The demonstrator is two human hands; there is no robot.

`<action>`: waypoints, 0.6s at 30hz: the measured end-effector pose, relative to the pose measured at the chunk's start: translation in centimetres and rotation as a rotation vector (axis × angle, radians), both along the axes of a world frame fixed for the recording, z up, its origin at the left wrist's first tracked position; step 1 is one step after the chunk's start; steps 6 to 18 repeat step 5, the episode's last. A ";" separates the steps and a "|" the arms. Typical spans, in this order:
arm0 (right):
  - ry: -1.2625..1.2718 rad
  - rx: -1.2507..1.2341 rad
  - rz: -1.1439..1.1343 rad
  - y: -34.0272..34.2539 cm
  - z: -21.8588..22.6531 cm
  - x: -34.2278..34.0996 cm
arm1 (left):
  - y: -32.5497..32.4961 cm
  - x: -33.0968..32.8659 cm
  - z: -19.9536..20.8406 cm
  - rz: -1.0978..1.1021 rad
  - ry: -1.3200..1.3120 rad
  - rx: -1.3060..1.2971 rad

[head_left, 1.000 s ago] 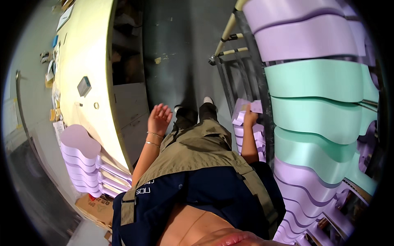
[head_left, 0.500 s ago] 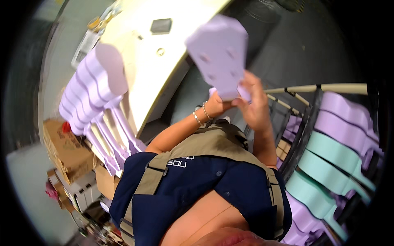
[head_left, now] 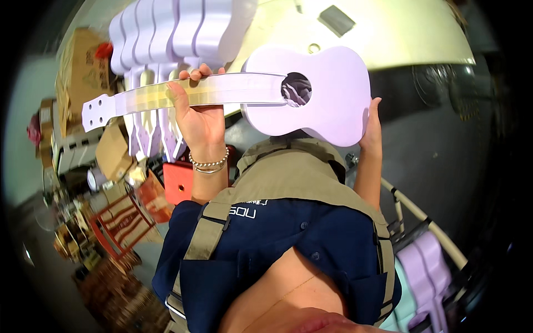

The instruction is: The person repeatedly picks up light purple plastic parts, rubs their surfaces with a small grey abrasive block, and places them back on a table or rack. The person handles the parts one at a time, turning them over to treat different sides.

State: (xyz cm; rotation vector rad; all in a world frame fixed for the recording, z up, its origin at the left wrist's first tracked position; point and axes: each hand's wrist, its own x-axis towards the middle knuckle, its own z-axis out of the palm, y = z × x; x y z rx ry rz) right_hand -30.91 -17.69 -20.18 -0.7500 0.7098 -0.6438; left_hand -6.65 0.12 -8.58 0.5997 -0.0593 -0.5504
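I hold a pale purple ukulele (head_left: 333, 72) crosswise in front of me, its front facing up toward me. The headstock with bare peg holes points left, and the rounded body is to the right. My left hand (head_left: 201, 119) is closed around the neck from below, thumb on the near side, fingertips showing past the far edge. Yellowish tape (head_left: 150, 96) covers part of the neck's face. My right hand (head_left: 373, 127) supports the body's right end, fingers mostly hidden behind it. Crumpled purplish material shows inside the round sound hole (head_left: 296, 90).
On the pale table (head_left: 411, 39) lie a dark grey block (head_left: 336, 20) and a small ring (head_left: 314, 48). Several purple ukuleles (head_left: 183, 28) stand in a row at the left. A rack (head_left: 427, 227) with more instruments is at lower right; cardboard boxes (head_left: 86, 72) and a red chair (head_left: 122, 225) are left.
The ukulele has swung from headstock-up, close to the camera, to lying crosswise. My left hand has moved onto the neck, my right to the body's end. The view has turned.
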 end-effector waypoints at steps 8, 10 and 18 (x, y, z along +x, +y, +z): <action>-0.133 0.215 0.227 -3.8 -2.0 3.8 | 0.6 -3.1 -0.1 0.266 -0.194 0.208; -0.133 0.215 0.227 -3.8 -2.0 3.8 | 0.6 -3.1 -0.1 0.266 -0.194 0.208; -0.133 0.215 0.227 -3.8 -2.0 3.8 | 0.6 -3.1 -0.1 0.266 -0.194 0.208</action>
